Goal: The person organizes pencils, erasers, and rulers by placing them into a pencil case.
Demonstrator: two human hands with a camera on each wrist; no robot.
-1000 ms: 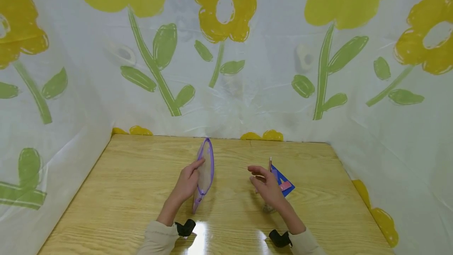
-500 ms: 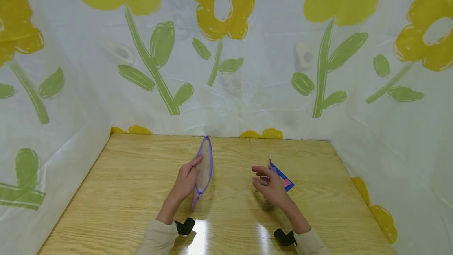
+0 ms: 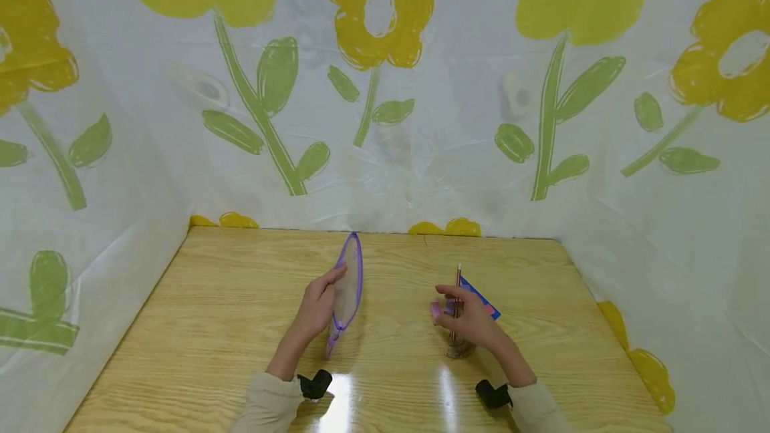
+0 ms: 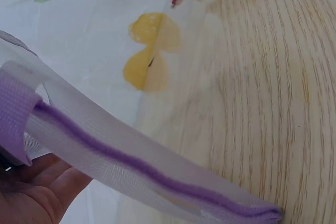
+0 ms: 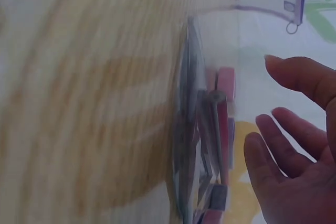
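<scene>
My left hand (image 3: pixel 317 309) grips a see-through zip pouch with purple edging (image 3: pixel 347 289), stood on its side with its mouth parted. The left wrist view shows the pouch's purple zip edge (image 4: pixel 136 165) close up. My right hand (image 3: pixel 475 323) hovers over a small pile of stationery, its fingers spread and bent. A gap separates them from the pink block (image 5: pixel 227 82) in the right wrist view. Also in the pile are a pencil (image 3: pixel 459 279), a blue set square (image 3: pixel 481 297) and a see-through, grey-brown item (image 3: pixel 460 351). The hand hides part of the pile.
The wooden table (image 3: pixel 240 299) extends around both hands. A white flower-printed cloth (image 3: pixel 451 152) hangs behind it and along both sides. Light glares off the tabletop between the wrists.
My right hand has shifted to the right over the pile, and a pink block now shows at its left. My left hand and the pouch have hardly moved.
</scene>
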